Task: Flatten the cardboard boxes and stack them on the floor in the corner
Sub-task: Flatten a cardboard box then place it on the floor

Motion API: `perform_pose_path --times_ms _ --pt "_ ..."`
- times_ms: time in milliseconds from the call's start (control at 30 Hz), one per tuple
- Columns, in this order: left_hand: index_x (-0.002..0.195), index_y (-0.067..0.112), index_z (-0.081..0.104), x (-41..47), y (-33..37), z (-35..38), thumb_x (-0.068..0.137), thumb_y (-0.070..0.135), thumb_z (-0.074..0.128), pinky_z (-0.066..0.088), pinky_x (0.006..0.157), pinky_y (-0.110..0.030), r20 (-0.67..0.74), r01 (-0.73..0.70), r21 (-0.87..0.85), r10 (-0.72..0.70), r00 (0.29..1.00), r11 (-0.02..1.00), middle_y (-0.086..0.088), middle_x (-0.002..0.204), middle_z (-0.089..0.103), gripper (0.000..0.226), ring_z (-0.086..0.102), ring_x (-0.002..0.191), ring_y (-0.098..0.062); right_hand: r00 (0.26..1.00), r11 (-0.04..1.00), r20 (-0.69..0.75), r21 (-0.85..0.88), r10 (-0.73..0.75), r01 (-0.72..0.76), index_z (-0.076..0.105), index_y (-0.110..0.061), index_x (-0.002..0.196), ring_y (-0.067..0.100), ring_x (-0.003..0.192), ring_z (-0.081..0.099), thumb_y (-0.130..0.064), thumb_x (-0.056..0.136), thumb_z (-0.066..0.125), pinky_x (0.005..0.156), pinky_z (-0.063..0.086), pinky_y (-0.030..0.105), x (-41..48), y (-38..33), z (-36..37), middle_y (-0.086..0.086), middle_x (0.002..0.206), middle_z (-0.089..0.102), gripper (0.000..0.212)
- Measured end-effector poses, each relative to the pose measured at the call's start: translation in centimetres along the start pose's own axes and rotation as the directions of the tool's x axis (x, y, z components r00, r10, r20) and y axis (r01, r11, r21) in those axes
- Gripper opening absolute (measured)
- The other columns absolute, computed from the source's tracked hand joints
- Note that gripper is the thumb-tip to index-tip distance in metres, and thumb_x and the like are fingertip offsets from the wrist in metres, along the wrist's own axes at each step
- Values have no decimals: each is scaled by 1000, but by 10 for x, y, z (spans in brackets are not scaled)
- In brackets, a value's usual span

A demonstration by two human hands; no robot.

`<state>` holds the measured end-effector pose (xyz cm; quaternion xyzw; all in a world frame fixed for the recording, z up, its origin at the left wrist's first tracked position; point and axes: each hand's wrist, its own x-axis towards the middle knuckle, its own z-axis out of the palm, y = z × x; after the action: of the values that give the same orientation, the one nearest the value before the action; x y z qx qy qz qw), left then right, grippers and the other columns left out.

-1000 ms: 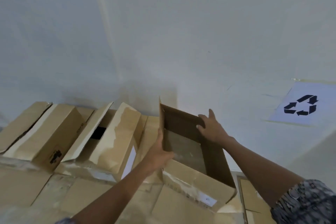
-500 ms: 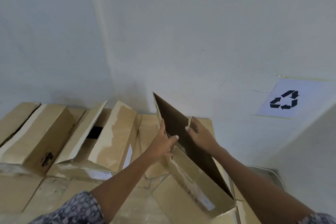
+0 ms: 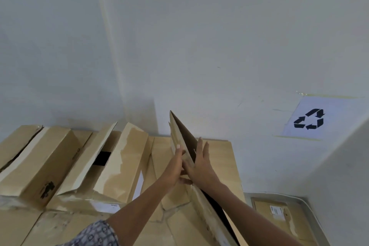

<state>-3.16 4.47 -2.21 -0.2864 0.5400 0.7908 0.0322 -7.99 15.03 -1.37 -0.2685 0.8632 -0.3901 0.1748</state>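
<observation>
The left hand and right hand are pressing flat-fingered on opposite sides of the cardboard box, which is probably needing even pressure along its creases.

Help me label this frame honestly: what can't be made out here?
All in the head view:
The pressed box: its lower end runs off the bottom edge.
The left hand and right hand: their palms face the cardboard, so the contact itself is hidden.
The open box: the inside shows only as a dark gap.
The label on the flat box by the wall: the print is too small to read.
</observation>
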Motion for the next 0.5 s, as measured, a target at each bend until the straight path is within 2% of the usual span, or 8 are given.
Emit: perform_pose_path --times_ms 67,100,167,233,300,400,500 --pt "148 28 37 3 -5 -1 93 70 25 54 90 -54 -6 2 -27 -3 1000 1000 -12 143 48 71 56 119 -36 1000 999 -6 -47 -8 7 -27 -38 147 34 150 1 -62 90 51 115 26 58 11 7 -6 7 160 -27 100" --pt "148 26 38 4 -6 -1 93 70 26 54 92 -54 -4 6 -45 -6 1000 999 -13 143 48 71 55 121 -38 1000 996 8 -83 -11 12 -28 -41 146 36 149 2 -65 88 51 114 26 59 16 10 -8 4 160 -25 101" --pt "143 23 43 6 -7 1 94 68 26 55 90 -54 -5 8 -107 -8 1000 994 -15 138 52 69 56 119 -41 999 996 24 -85 -32 34 -13 -40 152 31 144 27 -63 89 51 109 38 52 21 10 -11 -1 164 -4 93" --pt "136 21 51 8 -5 3 95 67 27 57 84 -54 -10 1 -190 -3 1000 982 -16 127 62 66 62 112 -39 996 994 39 -71 -77 80 9 -41 151 18 125 52 -58 89 50 98 50 45 22 6 -9 -3 153 30 76" --pt "128 21 58 11 -5 7 94 69 29 58 81 -53 -28 -6 -271 -1 1000 962 -16 119 68 66 67 106 -34 992 989 71 -97 -106 112 21 -47 147 8 116 55 -51 89 51 94 52 42 22 8 -2 -7 141 44 66" --pt "123 20 63 17 -8 8 90 73 32 57 85 -50 -86 -7 -309 -20 996 951 -22 120 65 69 65 109 -33 981 990 167 -85 -101 117 12 -36 153 0 111 56 -24 91 53 92 52 31 21 12 5 -10 151 32 75" --pt "126 21 63 20 -9 7 90 73 31 57 83 -50 -68 5 -310 -28 997 951 -25 116 66 71 66 105 -39 982 992 169 -87 -78 93 8 -29 156 -3 97 58 -5 93 49 79 49 16 19 8 6 -9 151 31 79"
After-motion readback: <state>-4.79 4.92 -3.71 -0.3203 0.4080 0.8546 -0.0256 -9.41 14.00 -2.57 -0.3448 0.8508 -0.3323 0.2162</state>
